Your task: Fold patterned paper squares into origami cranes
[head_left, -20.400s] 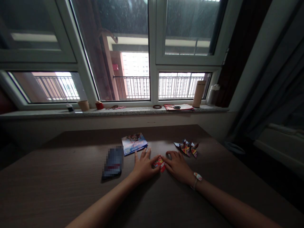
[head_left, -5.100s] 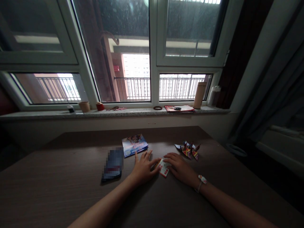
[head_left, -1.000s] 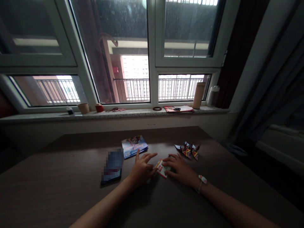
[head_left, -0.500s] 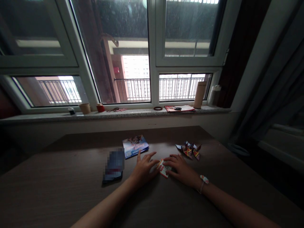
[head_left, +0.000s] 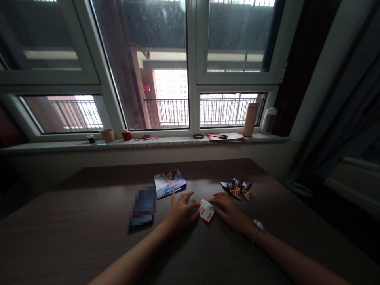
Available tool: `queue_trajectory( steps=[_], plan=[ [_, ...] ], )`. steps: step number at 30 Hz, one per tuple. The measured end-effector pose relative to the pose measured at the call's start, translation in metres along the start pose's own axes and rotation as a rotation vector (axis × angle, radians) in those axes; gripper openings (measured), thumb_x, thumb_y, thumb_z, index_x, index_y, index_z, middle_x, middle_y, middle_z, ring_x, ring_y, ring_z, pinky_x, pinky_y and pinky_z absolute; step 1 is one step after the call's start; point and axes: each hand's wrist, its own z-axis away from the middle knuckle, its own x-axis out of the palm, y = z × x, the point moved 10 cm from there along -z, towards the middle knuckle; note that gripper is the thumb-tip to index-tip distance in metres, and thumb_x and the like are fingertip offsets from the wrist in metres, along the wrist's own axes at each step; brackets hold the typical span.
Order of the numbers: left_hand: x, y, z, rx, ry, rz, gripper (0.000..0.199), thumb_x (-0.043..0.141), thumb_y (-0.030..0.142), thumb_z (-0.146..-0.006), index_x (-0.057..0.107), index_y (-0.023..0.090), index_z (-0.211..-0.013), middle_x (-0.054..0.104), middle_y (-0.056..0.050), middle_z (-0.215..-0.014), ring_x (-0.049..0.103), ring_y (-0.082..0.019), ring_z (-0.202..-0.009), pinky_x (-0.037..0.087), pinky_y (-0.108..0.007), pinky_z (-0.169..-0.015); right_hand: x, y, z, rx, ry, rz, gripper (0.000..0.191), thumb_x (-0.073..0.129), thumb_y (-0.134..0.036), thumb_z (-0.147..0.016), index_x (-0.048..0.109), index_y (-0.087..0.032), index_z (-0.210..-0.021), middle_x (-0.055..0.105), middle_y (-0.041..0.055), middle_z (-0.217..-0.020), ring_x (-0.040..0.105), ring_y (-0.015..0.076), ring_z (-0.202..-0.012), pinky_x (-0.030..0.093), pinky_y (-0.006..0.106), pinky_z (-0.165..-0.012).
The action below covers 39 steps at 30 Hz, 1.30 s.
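A small folded paper (head_left: 207,210), white with red print, lies on the table (head_left: 89,241) between my hands. At its left edge, the thumb and forefinger of my left hand (head_left: 181,209) are closed on the paper, while the other fingers spread away. My right hand (head_left: 230,209) rests at the paper's upper right corner with its fingers stretched out and the fingertips at the edge. A bracelet (head_left: 258,225) circles the right wrist.
Beyond my left hand lies a blue printed booklet (head_left: 170,183), with a blurred dark flat object (head_left: 143,208) nearer. Folded colourful paper pieces (head_left: 237,189) sit past my right hand. The windowsill holds a paper cup (head_left: 107,136), scissors (head_left: 222,137) and a tan bottle (head_left: 251,120).
My right hand has slid a little to the right, off the face of the folded paper, so more of its print shows. My left hand has barely moved.
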Motion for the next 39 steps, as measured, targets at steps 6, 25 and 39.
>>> queue_trajectory(
  steps=[6,25,39],
  plan=[
    [0.000,-0.001,0.000,-0.001,0.006,0.018,0.026,0.063,0.038,-0.086,0.069,0.036,-0.112,0.051,-0.010,-0.141,0.048,-0.033,-0.129,0.005,-0.074,-0.108,-0.003,0.005,-0.001,-0.003,0.022,-0.075,0.035,0.048,-0.008,-0.083,0.071,-0.021,-0.106,0.065,0.0100,-0.117,0.051,0.0246,-0.121,0.038,0.043,-0.105],
    [0.007,-0.002,0.002,-0.072,-0.081,0.040,0.048,0.069,0.058,-0.075,0.064,0.032,-0.114,0.046,-0.010,-0.145,0.039,-0.036,-0.134,-0.004,-0.074,-0.108,0.004,0.022,-0.005,-0.016,0.019,-0.153,0.032,0.052,-0.007,-0.078,0.075,-0.021,-0.097,0.068,0.0091,-0.109,0.054,0.0239,-0.117,0.040,0.043,-0.104],
    [0.010,0.002,0.001,-0.101,-0.137,0.064,0.050,0.066,0.059,-0.076,0.062,0.040,-0.122,0.043,-0.010,-0.148,0.035,-0.037,-0.137,-0.005,-0.075,-0.106,0.009,0.034,-0.009,0.035,-0.004,-0.197,0.019,0.061,-0.029,-0.086,0.076,-0.023,-0.095,0.072,0.0071,-0.105,0.054,0.0252,-0.118,0.038,0.045,-0.106]
  ],
)
